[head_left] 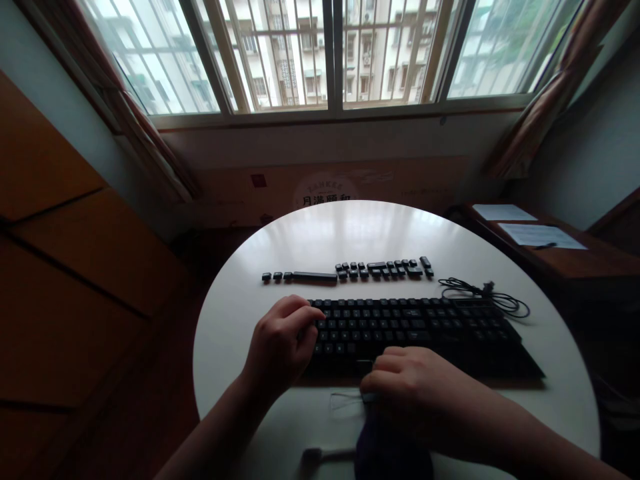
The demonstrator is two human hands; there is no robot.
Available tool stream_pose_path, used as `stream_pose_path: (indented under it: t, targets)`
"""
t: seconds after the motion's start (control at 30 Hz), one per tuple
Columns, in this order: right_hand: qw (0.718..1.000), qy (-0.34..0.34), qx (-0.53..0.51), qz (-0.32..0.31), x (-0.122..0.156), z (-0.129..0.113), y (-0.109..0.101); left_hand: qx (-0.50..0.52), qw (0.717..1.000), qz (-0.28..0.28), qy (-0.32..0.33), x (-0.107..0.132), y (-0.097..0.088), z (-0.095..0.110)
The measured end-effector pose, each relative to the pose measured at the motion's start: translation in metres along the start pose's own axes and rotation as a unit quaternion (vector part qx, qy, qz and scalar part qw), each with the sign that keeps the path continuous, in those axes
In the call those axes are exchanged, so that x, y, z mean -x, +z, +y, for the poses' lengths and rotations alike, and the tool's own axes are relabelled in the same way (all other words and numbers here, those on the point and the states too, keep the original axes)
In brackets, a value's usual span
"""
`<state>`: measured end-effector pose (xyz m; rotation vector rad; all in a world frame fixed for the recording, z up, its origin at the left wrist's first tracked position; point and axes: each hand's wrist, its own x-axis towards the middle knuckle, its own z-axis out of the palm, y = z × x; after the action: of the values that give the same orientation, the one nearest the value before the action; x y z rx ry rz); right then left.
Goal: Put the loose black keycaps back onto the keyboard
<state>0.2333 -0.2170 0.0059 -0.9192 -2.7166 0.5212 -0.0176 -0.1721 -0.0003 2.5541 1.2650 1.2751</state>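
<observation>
A black keyboard (380, 325) lies on the round white table, with several keycaps off its lower right part and front row. My left hand (285, 337) is closed over the keyboard's left end, fingers curled on it and hiding that end. My right hand (407, 373) is closed at the front edge, pinching a small tool with a thin wire loop (345, 398), which looks like a wire keycap puller; its handle is mostly hidden. Behind the keyboard, loose black keycaps (377, 272) lie in rows, including a long spacebar keycap (314, 277) at the left.
A coiled black cable (500, 300) rests behind the keyboard's right end. Near me on the white table (230, 333) are a dark round item (390, 447) and a grey-handled item (320, 457), both blurred. Papers (543, 235) and a pen lie on a brown side table at right.
</observation>
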Motion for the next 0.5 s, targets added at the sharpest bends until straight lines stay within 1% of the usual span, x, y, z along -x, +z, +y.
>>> stream_pose_path:
  t: [0.07,0.17,0.23,0.3,0.33,0.4,0.5]
  targets:
    - [0.999,-0.007,0.001,0.036,0.001,0.005,0.001,0.001,1.000,-0.002,-0.006,0.001,0.001,-0.001]
    - [0.992,-0.022,-0.005,0.125,0.002,0.011,-0.001,-0.005,1.000,0.002,-0.019,0.002,0.003,-0.002]
    - [0.979,-0.035,-0.022,0.199,0.003,0.015,-0.005,-0.024,0.999,0.000,-0.033,0.002,0.003,-0.003]
    - [0.960,-0.042,-0.047,0.272,0.003,0.017,-0.009,-0.056,0.997,-0.012,-0.046,-0.003,0.000,-0.002]
    - [0.950,-0.042,-0.061,0.302,0.003,0.019,-0.010,-0.077,0.995,-0.026,-0.053,-0.008,-0.002,-0.002]
    - [0.935,-0.036,-0.088,0.343,0.003,0.021,-0.012,-0.125,0.987,-0.071,-0.072,-0.024,-0.008,-0.001]
    - [0.921,-0.019,-0.110,0.373,0.003,0.025,-0.011,-0.189,0.960,-0.178,-0.103,-0.061,-0.014,-0.002]
